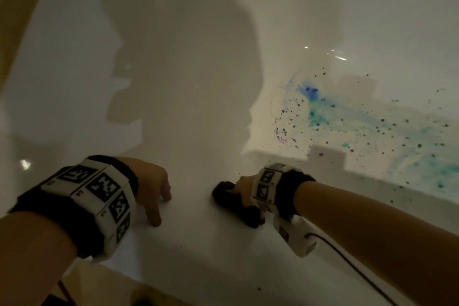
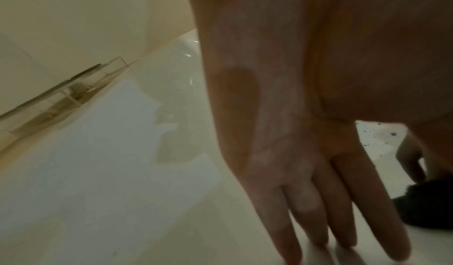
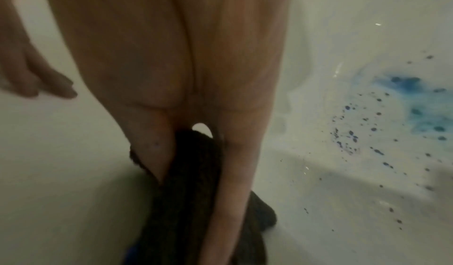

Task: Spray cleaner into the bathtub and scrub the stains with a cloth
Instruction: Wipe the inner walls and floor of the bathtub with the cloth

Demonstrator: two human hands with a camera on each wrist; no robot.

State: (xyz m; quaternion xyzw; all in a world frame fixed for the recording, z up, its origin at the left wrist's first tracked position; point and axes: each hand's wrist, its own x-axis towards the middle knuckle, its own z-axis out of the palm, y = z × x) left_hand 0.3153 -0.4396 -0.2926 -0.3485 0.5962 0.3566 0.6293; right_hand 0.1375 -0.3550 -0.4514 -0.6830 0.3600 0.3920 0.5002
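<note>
A white bathtub [image 1: 188,97] fills the head view. Blue, teal and purple stains [image 1: 352,119] spatter its floor at the right, and show as stains [image 3: 414,106] in the right wrist view. My right hand [image 1: 242,187] grips a dark cloth [image 1: 250,216] on the tub surface, left of the stains. The cloth [image 3: 186,201] runs between the thumb and fingers of my right hand [image 3: 193,172]. My left hand [image 1: 161,208] holds nothing. Its straight fingers [image 2: 326,220] rest their tips on the white surface, left of the cloth [image 2: 424,205].
Beige wall tiles [image 2: 73,17] rise beyond the tub, and a clear plastic fitting [image 2: 61,98] sits along the edge there. A dark cable [image 1: 352,263] trails from my right wrist. The shadow of a head and arms falls across the tub's middle [image 1: 178,62].
</note>
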